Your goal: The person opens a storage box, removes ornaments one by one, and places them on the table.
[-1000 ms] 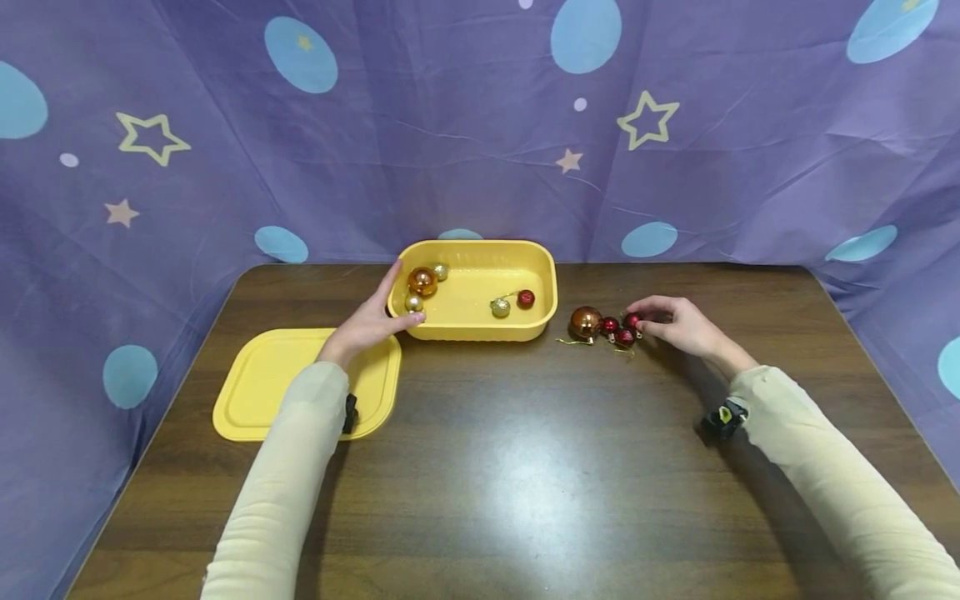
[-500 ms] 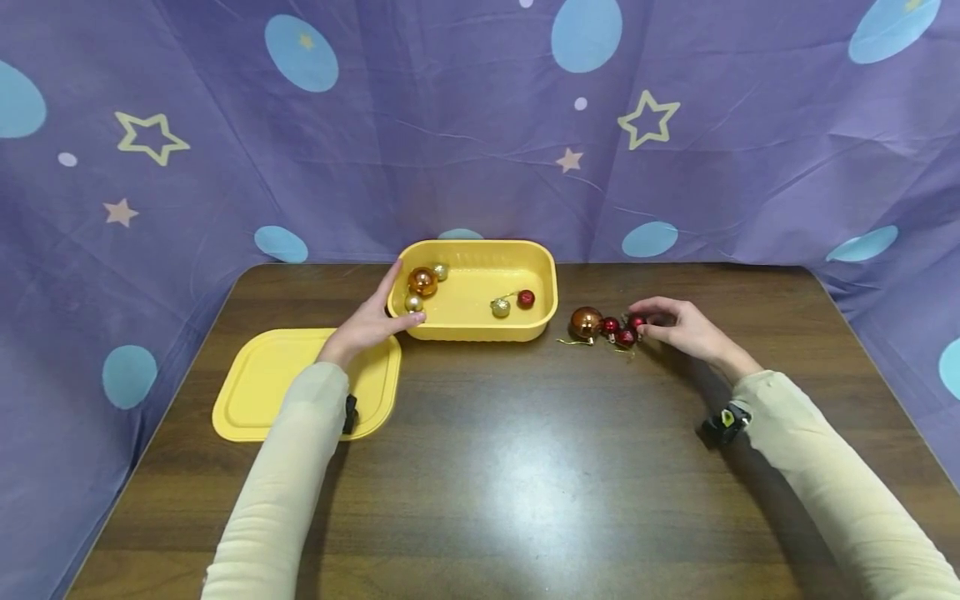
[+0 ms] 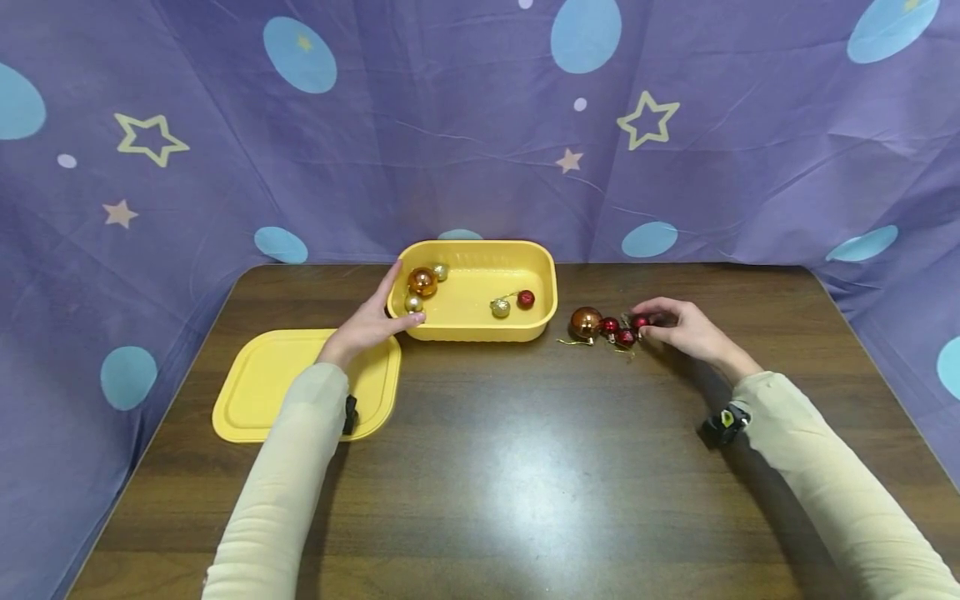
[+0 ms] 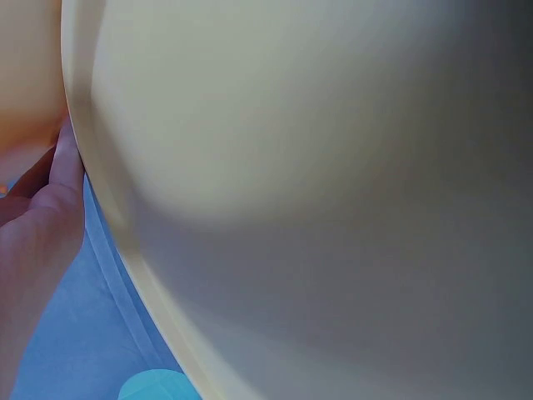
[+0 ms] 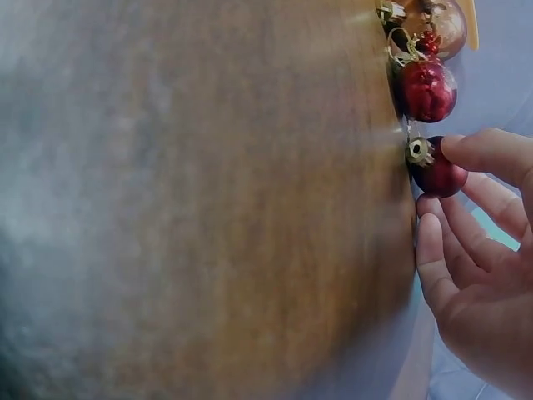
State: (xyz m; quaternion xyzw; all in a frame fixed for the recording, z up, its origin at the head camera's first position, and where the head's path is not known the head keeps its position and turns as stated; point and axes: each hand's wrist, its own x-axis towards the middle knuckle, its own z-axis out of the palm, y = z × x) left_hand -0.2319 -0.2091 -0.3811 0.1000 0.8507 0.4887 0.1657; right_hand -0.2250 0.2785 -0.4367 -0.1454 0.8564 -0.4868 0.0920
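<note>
My right hand (image 3: pixel 688 327) pinches a small red Christmas bauble (image 5: pixel 440 167) between thumb and fingers, low over the table. Beside it lie another red bauble (image 5: pixel 428 90), a smaller red bauble (image 3: pixel 611 325) and a large copper bauble (image 3: pixel 587 322) with a gold string. My left hand (image 3: pixel 369 323) holds the left end of a yellow plastic box (image 3: pixel 480 332), thumb at the front rim and fingers along the left side. Inside the box are an orange bauble (image 3: pixel 423 282), several small gold baubles (image 3: pixel 500 308) and a red bauble (image 3: pixel 526 298).
A yellow lid (image 3: pixel 262 383) lies flat on the wooden table (image 3: pixel 480 467) at the left, partly under my left forearm; it fills most of the left wrist view (image 4: pixel 291 125). A purple patterned cloth (image 3: pixel 480 150) hangs behind the table.
My right hand has shifted slightly to the right with the pinched red bauble, drawing it a little away from the others. The left hand and the box have stayed in place.
</note>
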